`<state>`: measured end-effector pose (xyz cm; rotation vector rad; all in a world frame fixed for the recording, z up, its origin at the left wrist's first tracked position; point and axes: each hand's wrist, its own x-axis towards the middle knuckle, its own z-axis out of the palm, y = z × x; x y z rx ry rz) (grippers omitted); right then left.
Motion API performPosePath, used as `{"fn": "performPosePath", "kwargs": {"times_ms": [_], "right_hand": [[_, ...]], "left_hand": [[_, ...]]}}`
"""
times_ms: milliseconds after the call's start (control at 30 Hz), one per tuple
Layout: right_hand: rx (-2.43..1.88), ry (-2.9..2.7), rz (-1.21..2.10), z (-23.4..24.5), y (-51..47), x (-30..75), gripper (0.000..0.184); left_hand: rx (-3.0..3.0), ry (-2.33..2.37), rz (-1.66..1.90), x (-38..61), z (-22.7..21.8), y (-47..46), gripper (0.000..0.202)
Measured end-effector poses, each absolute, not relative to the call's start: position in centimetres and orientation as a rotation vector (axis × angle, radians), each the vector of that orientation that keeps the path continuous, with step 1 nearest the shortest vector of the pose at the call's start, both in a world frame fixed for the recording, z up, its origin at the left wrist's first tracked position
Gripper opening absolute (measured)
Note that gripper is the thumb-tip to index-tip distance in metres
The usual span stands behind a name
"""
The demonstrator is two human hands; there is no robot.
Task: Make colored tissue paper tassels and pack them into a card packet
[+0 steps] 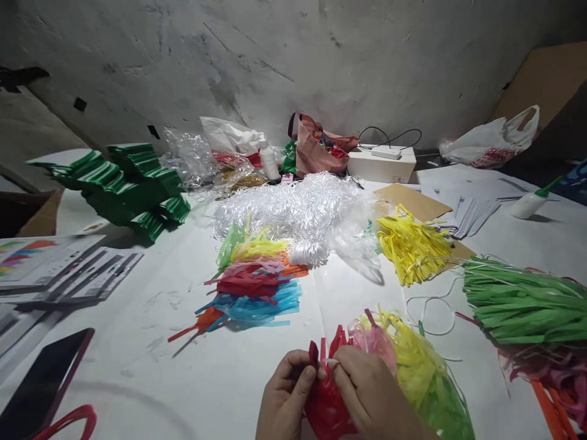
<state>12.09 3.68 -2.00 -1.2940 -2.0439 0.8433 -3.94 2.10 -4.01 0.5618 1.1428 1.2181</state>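
Note:
At the front of the table, a red tissue-paper tassel lies under both hands. My left hand pinches a dark red paper strip at the tassel's top, thumb against fingers. Close beside it, my right hand is closed on a thin white string at the same spot; its fingertips are partly hidden. Touching the red one on the right are a pink tassel and a yellow tassel, with green strips below. The string's far end is hard to follow.
Several colored tassels lie mid-table before a heap of white string. To the right sit yellow and green bundles and a glue bottle. At left are a phone, printed sheets and green folded paper.

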Motion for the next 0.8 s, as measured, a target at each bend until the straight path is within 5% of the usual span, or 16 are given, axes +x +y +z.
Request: {"fn": "performPosePath", "kwargs": {"times_ms": [333, 533, 800], "right_hand": [[-1.413, -2.158, 0.718, -1.5, 3.4, 11.3, 0.029], [-1.429, -2.154, 0.88, -0.2, 3.4, 11.6, 0.01], [-1.253, -2.087, 1.084, 0.3, 3.6, 12.0, 0.022]], "left_hand": [[0.951, 1.262, 1.253, -3.9, -3.6, 1.1, 0.028], [1.292, 1.237, 1.294, -4.8, -4.0, 1.3, 0.009], [1.504, 1.186, 1.213, -5.3, -3.3, 1.4, 0.009]]}}
